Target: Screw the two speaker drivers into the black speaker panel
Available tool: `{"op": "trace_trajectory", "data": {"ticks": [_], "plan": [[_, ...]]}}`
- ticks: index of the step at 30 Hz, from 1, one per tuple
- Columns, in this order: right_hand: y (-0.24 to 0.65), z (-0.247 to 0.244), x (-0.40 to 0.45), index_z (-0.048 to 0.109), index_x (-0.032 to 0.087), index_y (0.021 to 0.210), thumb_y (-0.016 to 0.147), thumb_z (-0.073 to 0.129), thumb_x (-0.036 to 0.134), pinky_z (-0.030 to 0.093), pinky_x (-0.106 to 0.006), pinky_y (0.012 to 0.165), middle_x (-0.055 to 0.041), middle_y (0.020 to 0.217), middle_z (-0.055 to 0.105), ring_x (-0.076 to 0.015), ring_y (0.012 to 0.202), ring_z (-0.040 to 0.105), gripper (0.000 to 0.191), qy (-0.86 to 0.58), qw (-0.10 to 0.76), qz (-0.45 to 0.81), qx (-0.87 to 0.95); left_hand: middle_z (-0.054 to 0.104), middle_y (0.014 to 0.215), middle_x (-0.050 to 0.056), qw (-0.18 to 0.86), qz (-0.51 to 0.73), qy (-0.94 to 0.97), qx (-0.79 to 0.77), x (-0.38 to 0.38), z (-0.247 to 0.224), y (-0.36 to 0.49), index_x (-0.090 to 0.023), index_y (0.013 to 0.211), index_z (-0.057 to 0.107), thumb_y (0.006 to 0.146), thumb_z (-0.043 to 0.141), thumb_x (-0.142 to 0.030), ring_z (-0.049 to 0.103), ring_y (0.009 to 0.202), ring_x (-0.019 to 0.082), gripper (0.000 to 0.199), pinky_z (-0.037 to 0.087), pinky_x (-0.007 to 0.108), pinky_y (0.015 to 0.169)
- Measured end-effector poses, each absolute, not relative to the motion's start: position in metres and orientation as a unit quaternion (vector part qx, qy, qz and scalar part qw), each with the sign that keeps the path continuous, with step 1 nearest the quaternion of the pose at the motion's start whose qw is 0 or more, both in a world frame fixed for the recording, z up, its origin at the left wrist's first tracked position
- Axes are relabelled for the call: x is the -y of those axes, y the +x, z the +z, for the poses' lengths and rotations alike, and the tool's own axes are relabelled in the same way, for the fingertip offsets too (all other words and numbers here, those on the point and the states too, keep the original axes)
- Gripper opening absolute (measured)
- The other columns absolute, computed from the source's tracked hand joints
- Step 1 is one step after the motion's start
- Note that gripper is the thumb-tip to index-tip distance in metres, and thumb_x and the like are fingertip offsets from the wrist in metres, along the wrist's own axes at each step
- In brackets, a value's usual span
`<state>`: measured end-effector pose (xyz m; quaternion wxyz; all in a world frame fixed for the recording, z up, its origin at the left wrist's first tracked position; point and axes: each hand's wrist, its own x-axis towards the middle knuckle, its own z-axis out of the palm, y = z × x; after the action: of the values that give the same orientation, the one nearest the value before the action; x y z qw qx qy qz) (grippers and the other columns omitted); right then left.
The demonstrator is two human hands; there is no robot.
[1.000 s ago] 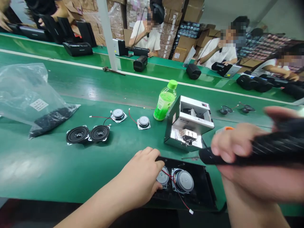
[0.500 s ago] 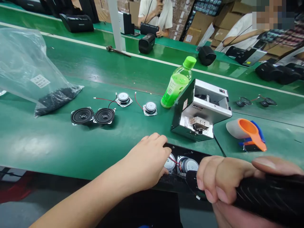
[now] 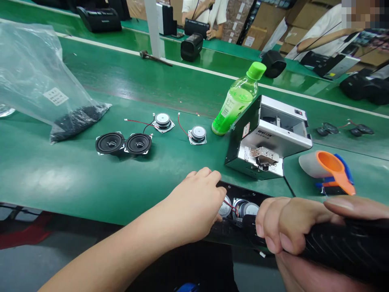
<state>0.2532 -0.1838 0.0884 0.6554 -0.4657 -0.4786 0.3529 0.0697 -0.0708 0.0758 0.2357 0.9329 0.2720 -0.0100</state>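
Left hand [image 3: 193, 202]: grip curled at the edge of the open black speaker housing [image 3: 243, 190] (the fingers hide whether it is clamped).
Right hand [image 3: 285, 227]: grip clamped around a black ribbed casing [image 3: 343, 247], just over the housing.
Housing: at the near edge of the green desk [image 3: 60, 182], two round speaker drivers [image 3: 251, 209] inside, red wires [image 3: 231, 207] between them.
Just beyond: a silver metal fixture [image 3: 267, 138], a green-capped bottle [image 3: 237, 101], an orange-and-blue plastic tool [image 3: 330, 170].
Left, further: four loose speakers [image 3: 139, 143], a clear plastic bag [image 3: 39, 69] of black pieces.
Far side: a co-worker [image 3: 322, 44] at a second green belt [image 3: 231, 75].
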Motion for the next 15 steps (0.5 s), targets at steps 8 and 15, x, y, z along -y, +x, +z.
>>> {"op": "trace_trajectory", "data": {"ticks": [8,15], "plan": [[0.249,0.096,0.173,0.076,0.035,0.110,0.106,0.063,0.039,0.057,-0.042,0.051,0.0007,0.060,0.063,-0.0207,0.048,0.061,0.014,-0.401,0.635,0.389,0.533,0.064,0.130,0.011,0.227,0.006,0.936,-0.271,0.073,0.073,0.067,-0.017,0.119,0.073,0.095,0.082,-0.032,0.057,0.124,0.034,0.030,0.056,0.052,0.103],[0.242,0.092,0.173,0.078,0.036,0.119,0.109,0.055,0.050,0.059,-0.039,0.056,0.0000,0.065,0.066,-0.0196,0.055,0.065,0.028,-0.364,0.625,0.402,0.561,0.065,0.130,0.010,0.227,0.022,0.933,-0.280,0.076,0.072,0.067,-0.016,0.118,0.076,0.094,0.084,-0.033,0.058,0.122,0.033,0.030,0.057,0.051,0.105]]}}
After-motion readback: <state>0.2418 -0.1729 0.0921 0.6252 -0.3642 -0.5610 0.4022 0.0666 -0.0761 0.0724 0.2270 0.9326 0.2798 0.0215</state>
